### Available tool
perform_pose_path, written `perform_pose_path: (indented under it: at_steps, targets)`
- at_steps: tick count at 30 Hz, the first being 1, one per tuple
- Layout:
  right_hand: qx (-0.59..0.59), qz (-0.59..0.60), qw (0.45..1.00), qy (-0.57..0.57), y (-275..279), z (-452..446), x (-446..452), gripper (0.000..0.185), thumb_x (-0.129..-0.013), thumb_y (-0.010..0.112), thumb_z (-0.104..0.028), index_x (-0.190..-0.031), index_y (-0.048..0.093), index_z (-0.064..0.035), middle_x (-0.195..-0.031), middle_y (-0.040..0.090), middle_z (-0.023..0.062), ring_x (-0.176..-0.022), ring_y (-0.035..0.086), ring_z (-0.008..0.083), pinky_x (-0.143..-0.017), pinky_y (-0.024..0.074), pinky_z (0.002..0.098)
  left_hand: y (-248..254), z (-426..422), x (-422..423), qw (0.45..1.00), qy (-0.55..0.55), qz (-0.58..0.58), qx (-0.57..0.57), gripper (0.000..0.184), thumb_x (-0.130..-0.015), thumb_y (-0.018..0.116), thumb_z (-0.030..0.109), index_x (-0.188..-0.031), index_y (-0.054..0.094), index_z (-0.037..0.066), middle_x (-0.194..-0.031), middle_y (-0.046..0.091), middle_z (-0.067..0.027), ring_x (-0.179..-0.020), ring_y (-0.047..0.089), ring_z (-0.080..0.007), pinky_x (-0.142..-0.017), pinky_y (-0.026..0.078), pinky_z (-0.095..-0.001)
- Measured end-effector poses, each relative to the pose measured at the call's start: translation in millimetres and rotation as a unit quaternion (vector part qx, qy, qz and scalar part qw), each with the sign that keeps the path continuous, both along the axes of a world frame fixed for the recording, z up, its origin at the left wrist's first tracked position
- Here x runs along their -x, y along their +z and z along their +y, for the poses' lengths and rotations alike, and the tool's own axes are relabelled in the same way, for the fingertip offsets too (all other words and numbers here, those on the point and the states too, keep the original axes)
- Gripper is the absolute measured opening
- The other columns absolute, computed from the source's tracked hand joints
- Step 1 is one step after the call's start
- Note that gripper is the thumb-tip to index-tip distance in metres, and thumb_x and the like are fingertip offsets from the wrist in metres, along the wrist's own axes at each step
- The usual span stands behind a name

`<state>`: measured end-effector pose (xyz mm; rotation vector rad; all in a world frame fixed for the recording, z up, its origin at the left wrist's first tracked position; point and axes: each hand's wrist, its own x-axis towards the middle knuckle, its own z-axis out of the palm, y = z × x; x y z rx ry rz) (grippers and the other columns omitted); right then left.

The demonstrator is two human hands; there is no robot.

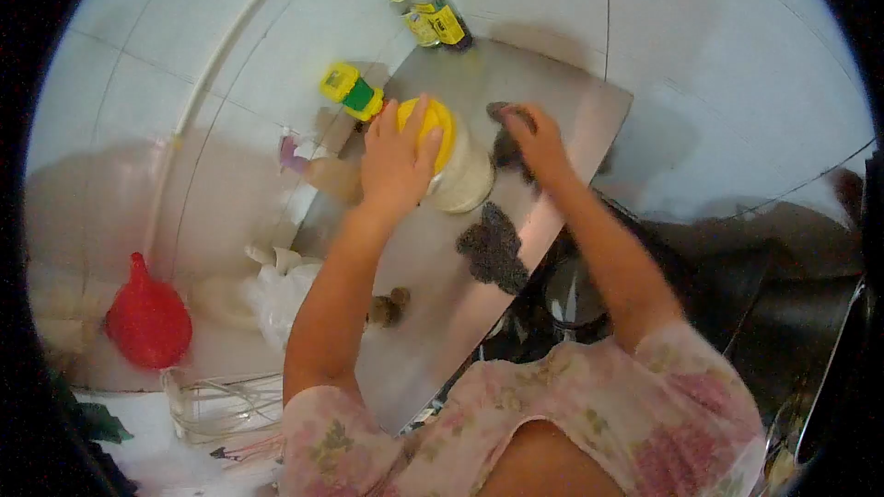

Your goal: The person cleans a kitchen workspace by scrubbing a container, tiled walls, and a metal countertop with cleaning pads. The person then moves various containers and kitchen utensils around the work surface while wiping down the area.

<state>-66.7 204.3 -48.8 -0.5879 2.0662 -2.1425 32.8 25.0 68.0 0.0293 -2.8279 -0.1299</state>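
Note:
My left hand lies over the yellow lid of a clear jar with pale contents, its fingers curled over the lid's rim. The jar leans in view on the steel counter. To its right, my right hand pinches a dark grey cloth, which lies against the counter. A second dark grey cloth is spread crumpled near the counter's front edge. Close by my left hand are a yellow-and-green container and a spray bottle with a purple head.
Two sauce bottles stand at the back corner by the tiled wall. A red funnel, a white plastic bag and a wire rack are at left. A dark stove borders the counter at right.

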Motion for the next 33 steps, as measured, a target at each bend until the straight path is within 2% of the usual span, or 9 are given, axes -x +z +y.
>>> perform_pose_path:
  at_steps: [1,3,6,15,18,21,23,28,33]
  targets:
    - [0.15,-0.054,0.987,0.014,21.2,-7.1,-36.0,0.034,-0.086,0.055,-0.022,-0.115,0.056,-0.006,-0.125,0.051,0.0144,-0.115,0.047,0.0332,-0.1,0.0346,0.0441,-2.1,0.3,-1.6,1.0,0.001,0.007,0.01,0.051,-0.092,0.04,0.045,-0.136,0.041,0.021,-0.137,0.033,-0.025,-0.124,0.033,-0.0445,-0.101,0.032,-0.0504]
    - [0.1,0.18,0.971,-0.121,28.0,-45.5,-78.3,0.033,-0.088,0.051,-0.021,-0.117,0.056,-0.007,-0.121,0.053,0.0166,-0.107,0.052,0.0352,-0.097,0.0377,0.0425,-4.9,-1.0,1.3,0.999,-0.009,0.029,0.023,0.049,-0.091,0.043,0.042,-0.135,0.043,0.02,-0.134,0.036,-0.0247,-0.122,0.035,-0.0444,-0.099,0.033,-0.0504]
    - [0.049,0.184,0.956,-0.225,41.7,-82.7,-65.3,0.035,-0.09,0.048,-0.025,-0.12,0.055,-0.0078,-0.119,0.056,0.0165,-0.107,0.054,0.0329,-0.096,0.039,0.0401,-6.2,-7.9,3.1,0.997,-0.029,0.066,0.038,0.049,-0.089,0.047,0.039,-0.133,0.045,0.018,-0.131,0.039,-0.0243,-0.118,0.038,-0.0448,-0.097,0.035,-0.0506]
    - [0.005,0.089,0.953,0.29,64.2,-115.0,72.3,0.045,-0.093,0.034,-0.038,-0.102,0.064,-0.0048,-0.095,0.065,0.0178,-0.086,0.061,0.0346,-0.084,0.0449,0.0393,-6.9,-4.6,15.5,0.996,0.057,0.06,0.028,0.049,-0.092,0.044,0.039,-0.134,0.044,0.015,-0.132,0.039,-0.0263,-0.119,0.039,-0.0426,-0.101,0.03,-0.0474]
    - [-0.062,0.164,0.943,0.282,33.7,-137.2,106.2,0.047,-0.093,0.031,-0.039,-0.108,0.061,-0.0046,-0.106,0.063,0.0169,-0.094,0.059,0.0338,-0.086,0.0439,0.0399,-8.1,3.8,24.1,0.992,0.109,0.066,0.018,0.049,-0.091,0.043,0.041,-0.134,0.045,0.016,-0.131,0.04,-0.027,-0.118,0.04,-0.0428,-0.101,0.031,-0.0481]
    - [-0.195,0.132,0.972,-0.015,39.6,-106.6,29.6,0.043,-0.093,0.035,-0.033,-0.117,0.054,-0.0039,-0.121,0.055,0.019,-0.105,0.053,0.0358,-0.091,0.0404,0.0429,-9.6,10.7,22.6,0.987,0.147,0.067,0.016,0.051,-0.091,0.044,0.043,-0.133,0.045,0.015,-0.13,0.042,-0.027,-0.117,0.042,-0.0431,-0.1,0.032,-0.0488]
    - [0.007,0.159,0.967,-0.198,27.5,-102.7,-39.0,0.041,-0.092,0.041,-0.027,-0.125,0.048,-0.0031,-0.129,0.046,0.023,-0.113,0.046,0.0392,-0.096,0.0361,0.0463,-8.5,13.3,24.6,0.984,0.167,0.063,0.022,0.053,-0.09,0.044,0.045,-0.133,0.045,0.013,-0.13,0.043,-0.0264,-0.115,0.044,-0.0433,-0.099,0.033,-0.0492]
    - [-0.011,0.165,0.941,-0.296,30.8,-109.3,-69.0,0.043,-0.089,0.045,-0.025,-0.125,0.049,-0.0021,-0.124,0.05,0.0225,-0.116,0.046,0.0378,-0.096,0.0366,0.0425,-1.1,-17.6,30.7,0.982,0.178,-0.042,-0.052,0.062,-0.085,0.052,0.048,-0.135,0.042,0.013,-0.135,0.036,-0.0239,-0.121,0.038,-0.041,-0.097,0.036,-0.0507]
    - [0.121,-0.021,0.987,0.101,53.8,-89.5,42.4,0.039,-0.089,0.041,-0.025,-0.114,0.059,-0.0004,-0.112,0.058,0.0183,-0.105,0.054,0.0324,-0.092,0.0404,0.0372,27.4,-69.9,15.9,0.974,0.028,-0.092,-0.204,0.088,-0.071,0.071,0.045,-0.139,0.032,0.005,-0.134,0.034,-0.0263,-0.126,0.033,-0.0372,-0.105,0.027,-0.0448]
